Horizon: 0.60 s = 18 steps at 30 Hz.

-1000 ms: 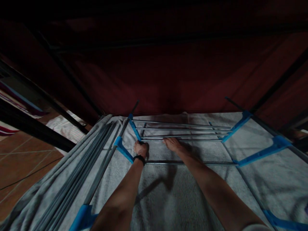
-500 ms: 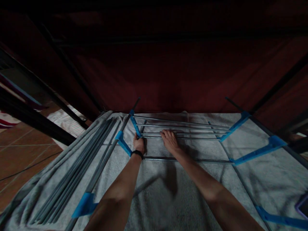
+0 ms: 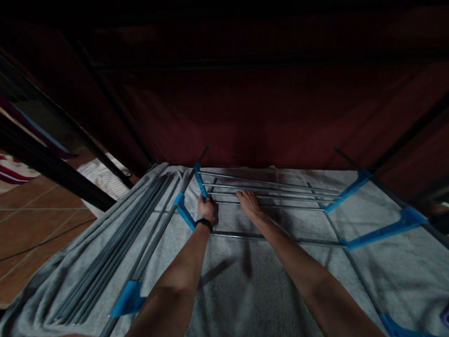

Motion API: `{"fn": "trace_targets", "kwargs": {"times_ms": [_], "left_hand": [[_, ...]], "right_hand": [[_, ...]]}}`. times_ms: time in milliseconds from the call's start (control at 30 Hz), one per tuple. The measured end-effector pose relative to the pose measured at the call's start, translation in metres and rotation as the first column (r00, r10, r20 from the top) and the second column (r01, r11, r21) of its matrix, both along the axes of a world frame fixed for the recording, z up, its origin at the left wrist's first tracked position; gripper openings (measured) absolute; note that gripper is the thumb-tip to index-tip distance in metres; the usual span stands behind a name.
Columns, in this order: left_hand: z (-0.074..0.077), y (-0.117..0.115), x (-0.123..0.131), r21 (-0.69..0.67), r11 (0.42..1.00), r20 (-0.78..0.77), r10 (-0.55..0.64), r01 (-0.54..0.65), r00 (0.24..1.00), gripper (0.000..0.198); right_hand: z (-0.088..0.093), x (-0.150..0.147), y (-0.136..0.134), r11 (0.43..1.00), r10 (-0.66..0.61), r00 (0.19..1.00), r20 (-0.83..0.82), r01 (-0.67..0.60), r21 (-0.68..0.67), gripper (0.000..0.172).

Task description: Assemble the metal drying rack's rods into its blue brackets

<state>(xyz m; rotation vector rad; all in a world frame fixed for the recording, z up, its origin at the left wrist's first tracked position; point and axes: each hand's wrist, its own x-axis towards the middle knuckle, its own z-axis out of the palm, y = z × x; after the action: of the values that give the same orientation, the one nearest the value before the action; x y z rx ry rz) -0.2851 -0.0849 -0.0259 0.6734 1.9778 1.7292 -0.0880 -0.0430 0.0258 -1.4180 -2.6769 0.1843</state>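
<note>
A rack frame of grey metal tubes and blue plastic brackets lies on a grey blanket (image 3: 224, 285). My left hand (image 3: 206, 209), with a black band at the wrist, is closed around the lower end of the upper left blue bracket (image 3: 200, 181). Its fingertips are partly hidden. My right hand (image 3: 247, 202) lies over the thin metal rods (image 3: 280, 198), fingers curled on the nearest ones. These rods run across to the upper right blue bracket (image 3: 349, 191). Closer to me, a thicker crossbar (image 3: 238, 235) passes below both hands.
A bundle of loose grey tubes (image 3: 112, 250) lies on the left of the blanket. Another blue bracket (image 3: 128, 298) sits at lower left. Behind the frame hangs dark red fabric (image 3: 245, 117), with dark bars (image 3: 59, 164) and a tiled floor (image 3: 42, 224) at left.
The view has shifted slightly, so everything sits a little lower and further right. Both hands keep nearly the same places. The nearest thin rod's left end looks slightly further from its neighbour.
</note>
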Motion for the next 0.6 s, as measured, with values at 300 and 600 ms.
{"fn": "trace_targets", "kwargs": {"times_ms": [300,600], "left_hand": [[0.005,0.008,-0.007,-0.023,1.000,0.074,-0.016,0.017,0.997,0.017],[0.008,0.011,-0.007,-0.065,0.998,0.058,0.000,0.004,0.998,0.015]], "right_hand": [[0.006,-0.001,-0.002,1.000,0.004,1.000,0.026,-0.004,-0.011,0.043],[0.014,-0.020,0.004,0.990,0.083,0.997,-0.007,-0.083,-0.112,0.045]]}}
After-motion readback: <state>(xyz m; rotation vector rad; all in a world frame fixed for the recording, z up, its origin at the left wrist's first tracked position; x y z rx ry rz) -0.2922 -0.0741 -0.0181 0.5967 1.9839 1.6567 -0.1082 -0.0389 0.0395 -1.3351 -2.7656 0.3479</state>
